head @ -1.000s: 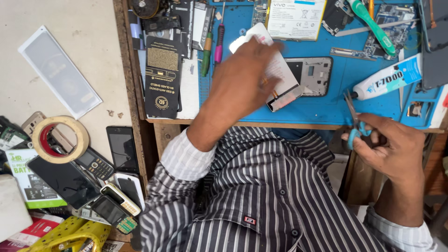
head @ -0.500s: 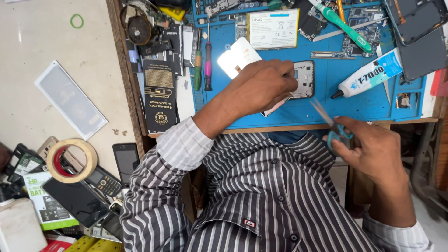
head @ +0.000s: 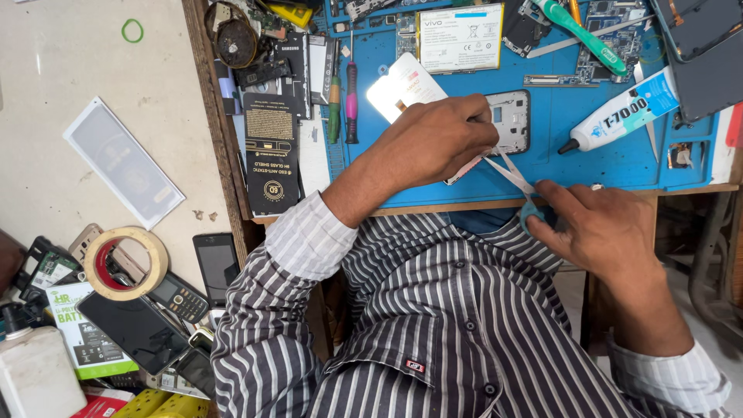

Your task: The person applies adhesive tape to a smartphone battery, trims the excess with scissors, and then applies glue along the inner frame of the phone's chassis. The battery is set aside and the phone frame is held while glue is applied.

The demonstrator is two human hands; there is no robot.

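Since earlier frame, right hand (head: 600,228) brings scissors (head: 517,179) up from below desk (head: 604,159) edge to white card (head: 406,83). Left hand (head: 437,139) grips card tight over blue mat, beside phone frame (head: 512,120). Right grip closed on scissors handles, blades open at card's lower edge. Judgement: trimming just starting; most of cut left. Glue tube (head: 623,110) lies untouched nearby.

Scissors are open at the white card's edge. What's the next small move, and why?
Probably close the scissors on the edge of the white card. The right hand holds the teal handles with the blades spread, their tips reaching under the left hand, which holds the card over the blue mat. Whether the card sits between the blades is hidden.
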